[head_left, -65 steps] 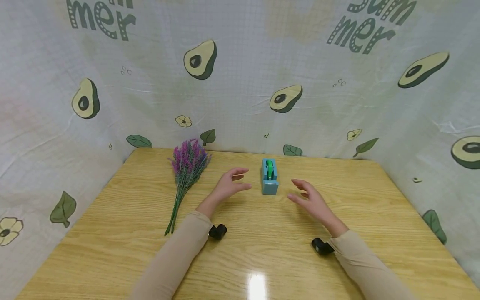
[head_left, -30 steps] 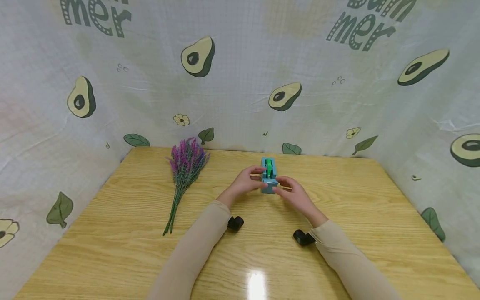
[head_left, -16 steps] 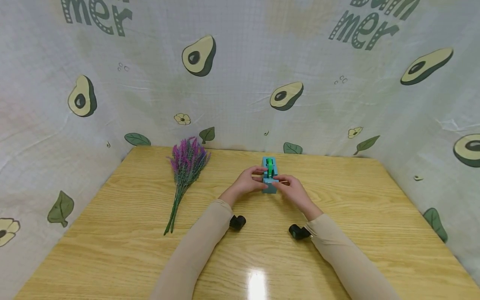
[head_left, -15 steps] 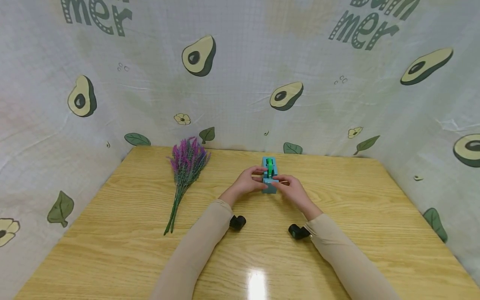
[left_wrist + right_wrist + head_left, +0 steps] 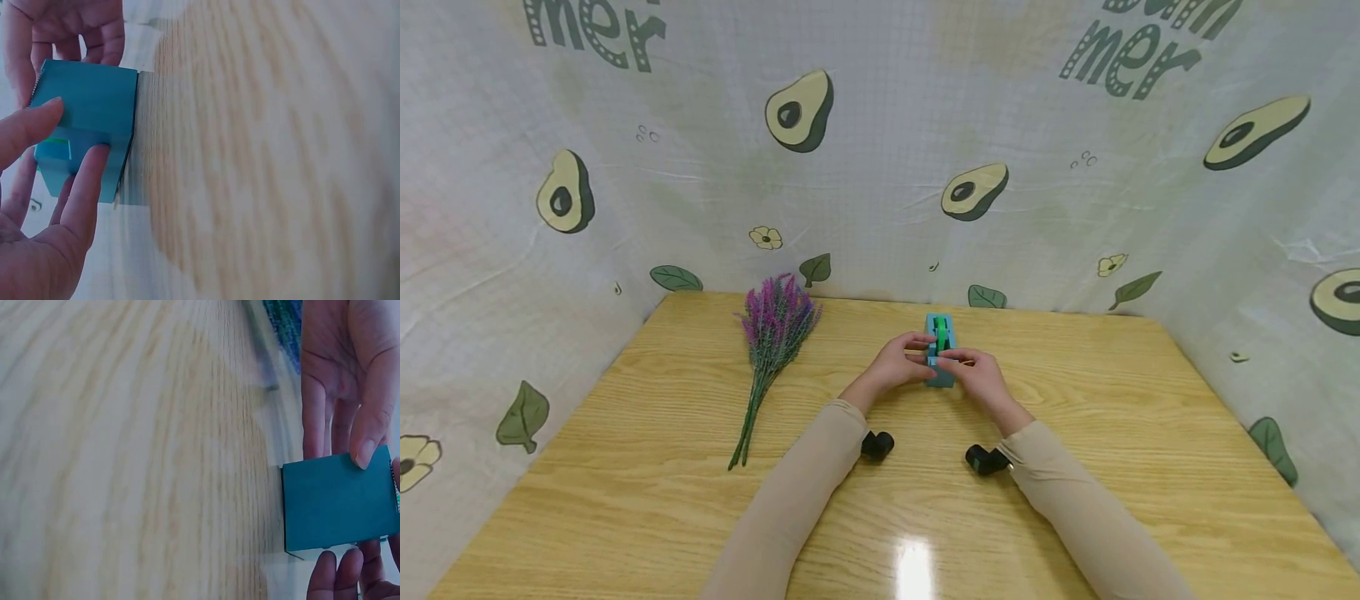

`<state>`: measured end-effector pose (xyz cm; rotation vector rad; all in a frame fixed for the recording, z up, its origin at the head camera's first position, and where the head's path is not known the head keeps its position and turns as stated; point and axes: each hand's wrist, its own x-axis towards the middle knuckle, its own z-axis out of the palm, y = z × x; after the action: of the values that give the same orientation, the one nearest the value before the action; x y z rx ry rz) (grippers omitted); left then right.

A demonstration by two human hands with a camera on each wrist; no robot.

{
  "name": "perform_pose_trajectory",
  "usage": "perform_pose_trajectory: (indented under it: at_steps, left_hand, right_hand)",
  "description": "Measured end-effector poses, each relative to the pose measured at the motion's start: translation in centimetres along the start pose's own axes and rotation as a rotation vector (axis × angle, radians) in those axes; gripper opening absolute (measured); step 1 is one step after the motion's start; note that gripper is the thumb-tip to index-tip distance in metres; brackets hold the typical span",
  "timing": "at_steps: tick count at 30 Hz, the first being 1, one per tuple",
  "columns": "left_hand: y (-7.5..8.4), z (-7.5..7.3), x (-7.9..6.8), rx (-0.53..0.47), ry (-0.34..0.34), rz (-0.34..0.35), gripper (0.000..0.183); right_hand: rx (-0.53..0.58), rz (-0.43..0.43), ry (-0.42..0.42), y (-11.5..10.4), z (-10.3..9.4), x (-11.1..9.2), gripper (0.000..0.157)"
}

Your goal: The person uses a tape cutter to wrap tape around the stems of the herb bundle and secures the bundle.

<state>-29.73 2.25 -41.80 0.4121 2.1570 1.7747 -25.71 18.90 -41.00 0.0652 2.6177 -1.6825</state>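
Observation:
A blue tape dispenser (image 5: 942, 379) with a green roll (image 5: 942, 327) stands on the table. My left hand (image 5: 895, 367) holds it from the left, thumb on its front face and fingers along its side, as the left wrist view shows on the dispenser (image 5: 87, 94). From the right, my right hand (image 5: 983, 379) reaches in with thumb and forefinger close together at the toothed cutter edge. I cannot tell whether tape is between those fingertips. In the right wrist view the left thumb (image 5: 369, 437) overlaps the dispenser (image 5: 337, 500), and the right hand is mostly cut off.
A bunch of purple flowers (image 5: 775, 325) with green stems lies on the left of the wooden table (image 5: 662, 517). Behind the table hangs a pale cloth (image 5: 880, 208) printed with avocados and leaves. A black wrist camera (image 5: 877, 446) sits under the left cuff.
Both hands have come inward from either side to the dispenser, the left taking hold of it. Most recently the right thumb and forefinger shifted slightly left along the cutter. The dispenser stays in place.

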Motion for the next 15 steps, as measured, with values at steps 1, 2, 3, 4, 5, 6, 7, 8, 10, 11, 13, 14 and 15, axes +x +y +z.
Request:
perform_pose_trajectory:
  at_steps: [1,2,3,4,5,6,7,8,10,11,13,14,15]
  left_hand:
    - [0.1,0.0,0.0,-0.004,-0.001,-0.003,0.052]
    - [0.2,-0.1,-0.1,-0.011,-0.003,-0.006,0.052]
    - [0.3,-0.1,-0.2,-0.016,-0.006,-0.009,0.052]
    - [0.4,-0.1,-0.2,-0.023,-0.010,-0.012,0.052]
    - [0.8,-0.2,-0.5,-0.029,-0.013,-0.014,0.053]
    - [1.1,-0.2,-0.7,-0.036,-0.014,-0.016,0.053]
    - [1.4,-0.2,-0.9,-0.042,-0.018,-0.019,0.053]
    - [1.7,-0.2,-1.1,-0.046,-0.018,-0.017,0.053]
    - [2.0,-0.2,-1.4,-0.049,-0.018,-0.017,0.052]
    - [2.0,-0.2,-1.4,-0.050,-0.017,-0.017,0.052]
    - [1.5,-0.1,-1.0,-0.049,-0.013,-0.019,0.052]
    - [1.3,-0.1,-0.8,-0.044,-0.008,-0.017,0.052]
    - [0.9,-0.1,-0.6,-0.037,-0.005,-0.018,0.052]
  right_hand:
    - [0.014,0.010,0.004,-0.1,0.0,0.0,0.035]
    - [0.023,0.016,0.007,-0.1,0.1,0.0,0.035]
    - [0.032,0.018,0.010,-0.2,0.1,-0.1,0.034]
    - [0.038,0.020,0.014,-0.3,0.1,-0.1,0.033]
    - [0.046,0.023,0.020,-0.3,0.2,-0.2,0.033]
    - [0.058,0.025,0.026,-0.4,0.2,-0.2,0.032]
    - [0.073,0.028,0.030,-0.5,0.3,-0.2,0.031]
    - [0.091,0.031,0.034,-0.5,0.3,-0.2,0.031]
    - [0.126,0.036,0.040,-0.6,0.4,-0.1,0.030]
    - [0.147,0.043,0.043,-0.6,0.4,-0.1,0.030]
    - [0.185,0.051,0.050,-0.6,0.4,-0.1,0.030]
    - [0.196,0.049,0.051,-0.6,0.4,-0.1,0.030]
    - [0.208,0.051,0.055,-0.6,0.4,-0.1,0.030]
